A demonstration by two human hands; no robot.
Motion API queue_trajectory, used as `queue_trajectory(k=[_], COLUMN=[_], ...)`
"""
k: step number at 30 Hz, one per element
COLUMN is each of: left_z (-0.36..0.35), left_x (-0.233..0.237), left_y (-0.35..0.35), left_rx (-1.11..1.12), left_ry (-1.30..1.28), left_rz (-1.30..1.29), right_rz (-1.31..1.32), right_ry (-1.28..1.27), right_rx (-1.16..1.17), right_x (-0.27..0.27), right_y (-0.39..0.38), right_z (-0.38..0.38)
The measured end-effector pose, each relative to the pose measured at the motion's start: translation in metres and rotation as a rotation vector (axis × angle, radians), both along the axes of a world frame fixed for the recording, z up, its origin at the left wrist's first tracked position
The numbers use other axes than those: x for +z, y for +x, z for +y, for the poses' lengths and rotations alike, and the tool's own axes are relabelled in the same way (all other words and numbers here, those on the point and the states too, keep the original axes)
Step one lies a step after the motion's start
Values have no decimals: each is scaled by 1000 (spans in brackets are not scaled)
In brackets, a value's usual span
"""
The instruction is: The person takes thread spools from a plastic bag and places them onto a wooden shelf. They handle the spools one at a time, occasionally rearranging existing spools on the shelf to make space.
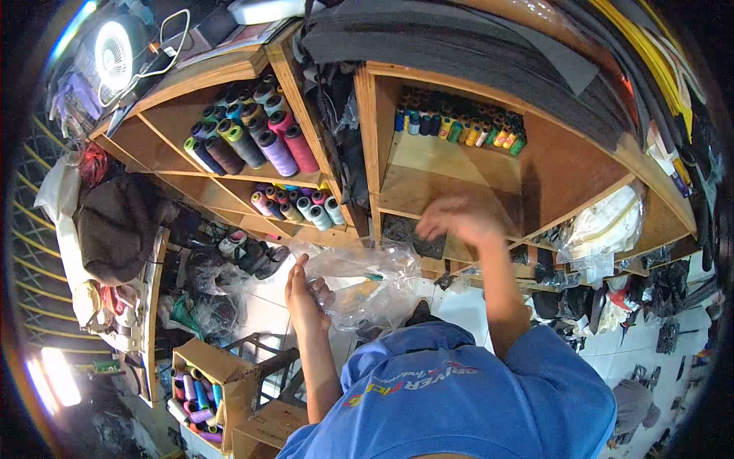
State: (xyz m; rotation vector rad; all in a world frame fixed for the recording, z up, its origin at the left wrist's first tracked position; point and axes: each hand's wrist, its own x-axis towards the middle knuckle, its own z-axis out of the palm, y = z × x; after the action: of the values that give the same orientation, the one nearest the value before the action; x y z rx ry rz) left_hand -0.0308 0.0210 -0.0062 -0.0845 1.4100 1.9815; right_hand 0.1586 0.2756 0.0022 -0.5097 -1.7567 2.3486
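Observation:
A large clear plastic bag (pixel 371 307) hangs in front of my body, its film creased and shiny, with a small green spot showing through. My left hand (pixel 304 297) is closed on the bag's left side, fingers pointing up and the film bunched by the thumb. Higher and to the right, my right hand (pixel 460 222) is raised in front of the lower right shelf, apart from the bag. Its fingers reach left, loosely bent and a little blurred, with nothing seen in them.
Thread cones (pixel 277 153) fill the left wooden shelves (pixel 252 178). Small spools (pixel 459 131) stand in rows in the right one. A cardboard box (pixel 222 363) of thread is at lower left. Plastic bags (pixel 222 291) lie on the floor, and a lit fan (pixel 113 55) stands at upper left.

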Motion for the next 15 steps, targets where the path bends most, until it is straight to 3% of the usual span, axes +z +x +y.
queue_trajectory(k=[2, 3, 5, 8, 15], left_z=[5, 9, 16, 26, 18], left_x=[0, 7, 7, 18, 44], left_y=[6, 13, 20, 39, 49], left_rx=[-40, -68, -133, -211, -186], left_ry=[32, 28, 83, -5, 73], left_rz=[-4, 13, -18, 98, -3], right_rz=[-76, -46, -58, -93, -161], right_ry=[323, 454, 712, 737, 664], right_rx=[387, 463, 381, 370, 347], right_x=[-13, -43, -77, -105, -179], right_y=[-29, -47, -76, -87, -87], right_z=[-45, -65, -107, -133, -153])
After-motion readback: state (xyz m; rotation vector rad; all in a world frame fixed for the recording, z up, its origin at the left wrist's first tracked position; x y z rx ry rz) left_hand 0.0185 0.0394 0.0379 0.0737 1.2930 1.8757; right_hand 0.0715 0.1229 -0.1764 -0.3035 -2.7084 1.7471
